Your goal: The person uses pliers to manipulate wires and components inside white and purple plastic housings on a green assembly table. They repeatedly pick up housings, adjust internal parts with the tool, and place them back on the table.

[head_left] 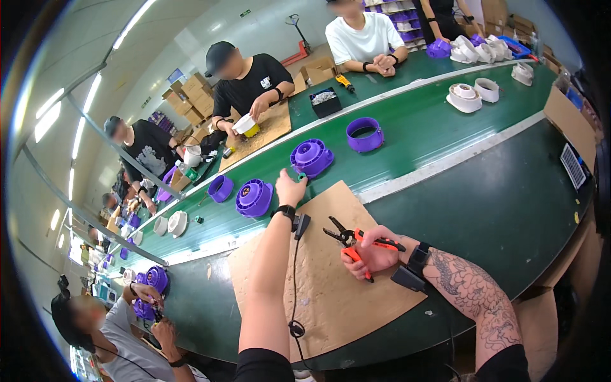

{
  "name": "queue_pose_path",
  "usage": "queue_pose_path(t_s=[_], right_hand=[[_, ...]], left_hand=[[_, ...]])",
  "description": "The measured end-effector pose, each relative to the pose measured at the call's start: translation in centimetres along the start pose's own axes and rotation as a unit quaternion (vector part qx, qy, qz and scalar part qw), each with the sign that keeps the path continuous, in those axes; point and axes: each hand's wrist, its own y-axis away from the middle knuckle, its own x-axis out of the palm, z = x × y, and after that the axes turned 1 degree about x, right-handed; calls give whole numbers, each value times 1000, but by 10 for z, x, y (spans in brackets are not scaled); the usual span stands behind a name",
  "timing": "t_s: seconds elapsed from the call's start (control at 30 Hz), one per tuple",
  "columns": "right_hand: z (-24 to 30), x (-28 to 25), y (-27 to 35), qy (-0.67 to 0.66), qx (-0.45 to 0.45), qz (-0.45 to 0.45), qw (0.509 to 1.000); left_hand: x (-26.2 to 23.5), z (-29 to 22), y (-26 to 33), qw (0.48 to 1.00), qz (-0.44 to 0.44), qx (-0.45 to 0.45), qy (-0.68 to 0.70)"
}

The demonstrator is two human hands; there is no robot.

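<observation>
My left hand (291, 189) reaches over the green conveyor belt, its fingers around a small green block (302, 177). Just beyond it sits a purple round housing (311, 158) with a ringed top. Another purple housing (254, 197) stands to the left of that hand. In my right hand (377, 249) is a pair of wire strippers (350, 237) with orange-and-black handles and dark jaws spread apart. The strippers hover above a brown cardboard sheet (331, 299) on the near table. Both my wrists wear black bands, and a black cable hangs from the left one.
Purple rings (365, 135) and white housings (464, 98) stand along the belt. Across it, a person works on a white part (244, 123); beside them are a black box of small parts (325, 102) and a yellow tool (344, 82). Another person works at lower left. A cardboard box (568, 121) edges the right.
</observation>
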Motion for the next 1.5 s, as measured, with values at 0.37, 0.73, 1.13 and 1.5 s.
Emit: queue_pose_path(t_s=[0.37,0.73,1.13,1.5], right_hand=[[3,5,-10,30,14,-3,999],[-1,-1,1,18,3,-24,1000],[-2,15,-2,7,0,-18,1000],[-4,68,-12,124,-39,-138,982]], left_hand=[[-113,173,8,977,-105,-174,-68],[-108,130,25,904,-123,-68,403],[-158,-22,148,882,-3,58,468],[-128,-30,171,891,-41,51,449]])
